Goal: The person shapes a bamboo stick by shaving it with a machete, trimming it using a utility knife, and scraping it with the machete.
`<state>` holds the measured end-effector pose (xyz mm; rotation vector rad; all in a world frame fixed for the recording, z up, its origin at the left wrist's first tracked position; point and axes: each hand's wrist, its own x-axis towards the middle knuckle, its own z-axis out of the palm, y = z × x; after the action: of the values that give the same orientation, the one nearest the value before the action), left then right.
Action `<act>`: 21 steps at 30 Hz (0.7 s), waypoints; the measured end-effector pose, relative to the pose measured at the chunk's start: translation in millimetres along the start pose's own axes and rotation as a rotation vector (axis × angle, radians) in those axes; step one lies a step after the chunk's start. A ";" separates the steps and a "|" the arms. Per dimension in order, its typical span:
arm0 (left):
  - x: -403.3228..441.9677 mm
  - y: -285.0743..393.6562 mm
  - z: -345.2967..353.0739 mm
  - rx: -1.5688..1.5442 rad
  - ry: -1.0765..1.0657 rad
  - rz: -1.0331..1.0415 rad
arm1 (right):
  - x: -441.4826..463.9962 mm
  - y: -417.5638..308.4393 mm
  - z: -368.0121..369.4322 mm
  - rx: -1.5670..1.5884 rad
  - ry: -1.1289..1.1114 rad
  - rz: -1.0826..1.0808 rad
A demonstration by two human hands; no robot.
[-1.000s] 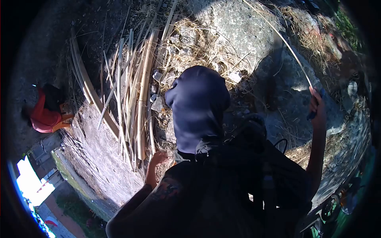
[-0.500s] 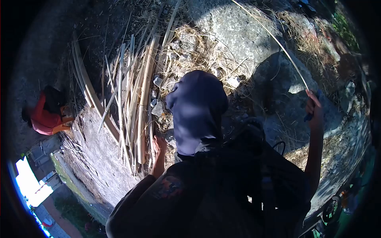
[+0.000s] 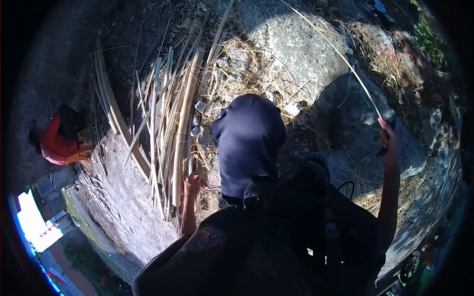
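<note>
My right hand [image 3: 388, 138], out at the right, is closed on the lower end of a long thin bamboo strip [image 3: 340, 54]. The strip rises in a curve to the top edge. Something dark blue [image 3: 382, 152] shows in the same hand; I cannot make out its kind. My left hand [image 3: 193, 183] is curled closed beside the lower ends of a pile of split bamboo [image 3: 180, 133]. What its fingers hold, if anything, is hidden. Between my hands, dark blue cloth [image 3: 249, 143] covers a rounded shape.
At the left a person in a red top [image 3: 54, 140] is bent low. Dry fibres and shavings [image 3: 256, 66] lie among stones at the upper middle. A large grey rock [image 3: 291, 44] stands behind them. Thicker curved bamboo [image 3: 116, 108] lies left of the pile.
My left hand has risen slightly and its fingers have curled in from a looser reach. My right hand has dropped slightly with the strip. The view has shifted a little.
</note>
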<state>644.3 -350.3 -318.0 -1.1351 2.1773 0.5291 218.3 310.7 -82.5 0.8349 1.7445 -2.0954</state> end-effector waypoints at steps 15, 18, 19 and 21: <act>2.2 -30.5 -10.0 -0.014 -0.015 -0.036 | 2.6 2.5 -8.3 0.012 -0.002 -0.041; 0.6 -56.7 -18.1 -0.013 -0.034 -0.070 | 1.3 1.6 -8.7 0.013 0.023 -0.034; -1.5 -73.6 -26.5 -0.016 -0.040 -0.085 | 0.7 1.5 -8.0 0.015 0.017 -0.039; 1.7 -102.2 -27.7 -0.001 -0.069 -0.125 | 1.7 0.4 -7.3 -0.026 0.011 -0.051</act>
<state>719.3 -424.1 -305.6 -1.2263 2.0324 0.5071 219.0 317.9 -84.6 0.8053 1.8125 -2.0994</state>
